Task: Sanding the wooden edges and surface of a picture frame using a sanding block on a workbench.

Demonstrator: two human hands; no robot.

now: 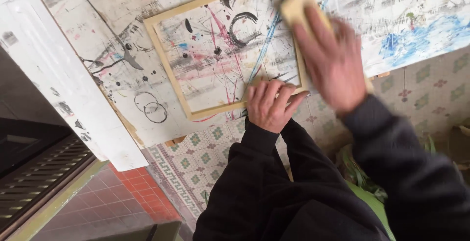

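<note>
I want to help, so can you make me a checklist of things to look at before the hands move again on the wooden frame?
1. Left hand presses on the near edge of the wooden frame: ok.
2. Right hand covers the yellow pad at the frame's right side: ok, though blurred.
3. Frame lies flat on the paint-marked board: ok.
4. Grip on the pad firm: cannot tell, motion blur.
5. Frame corners tightly joined: cannot tell.

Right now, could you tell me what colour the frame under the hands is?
Pale, unpainted wood colour; the frame shows best in the head view.
</note>
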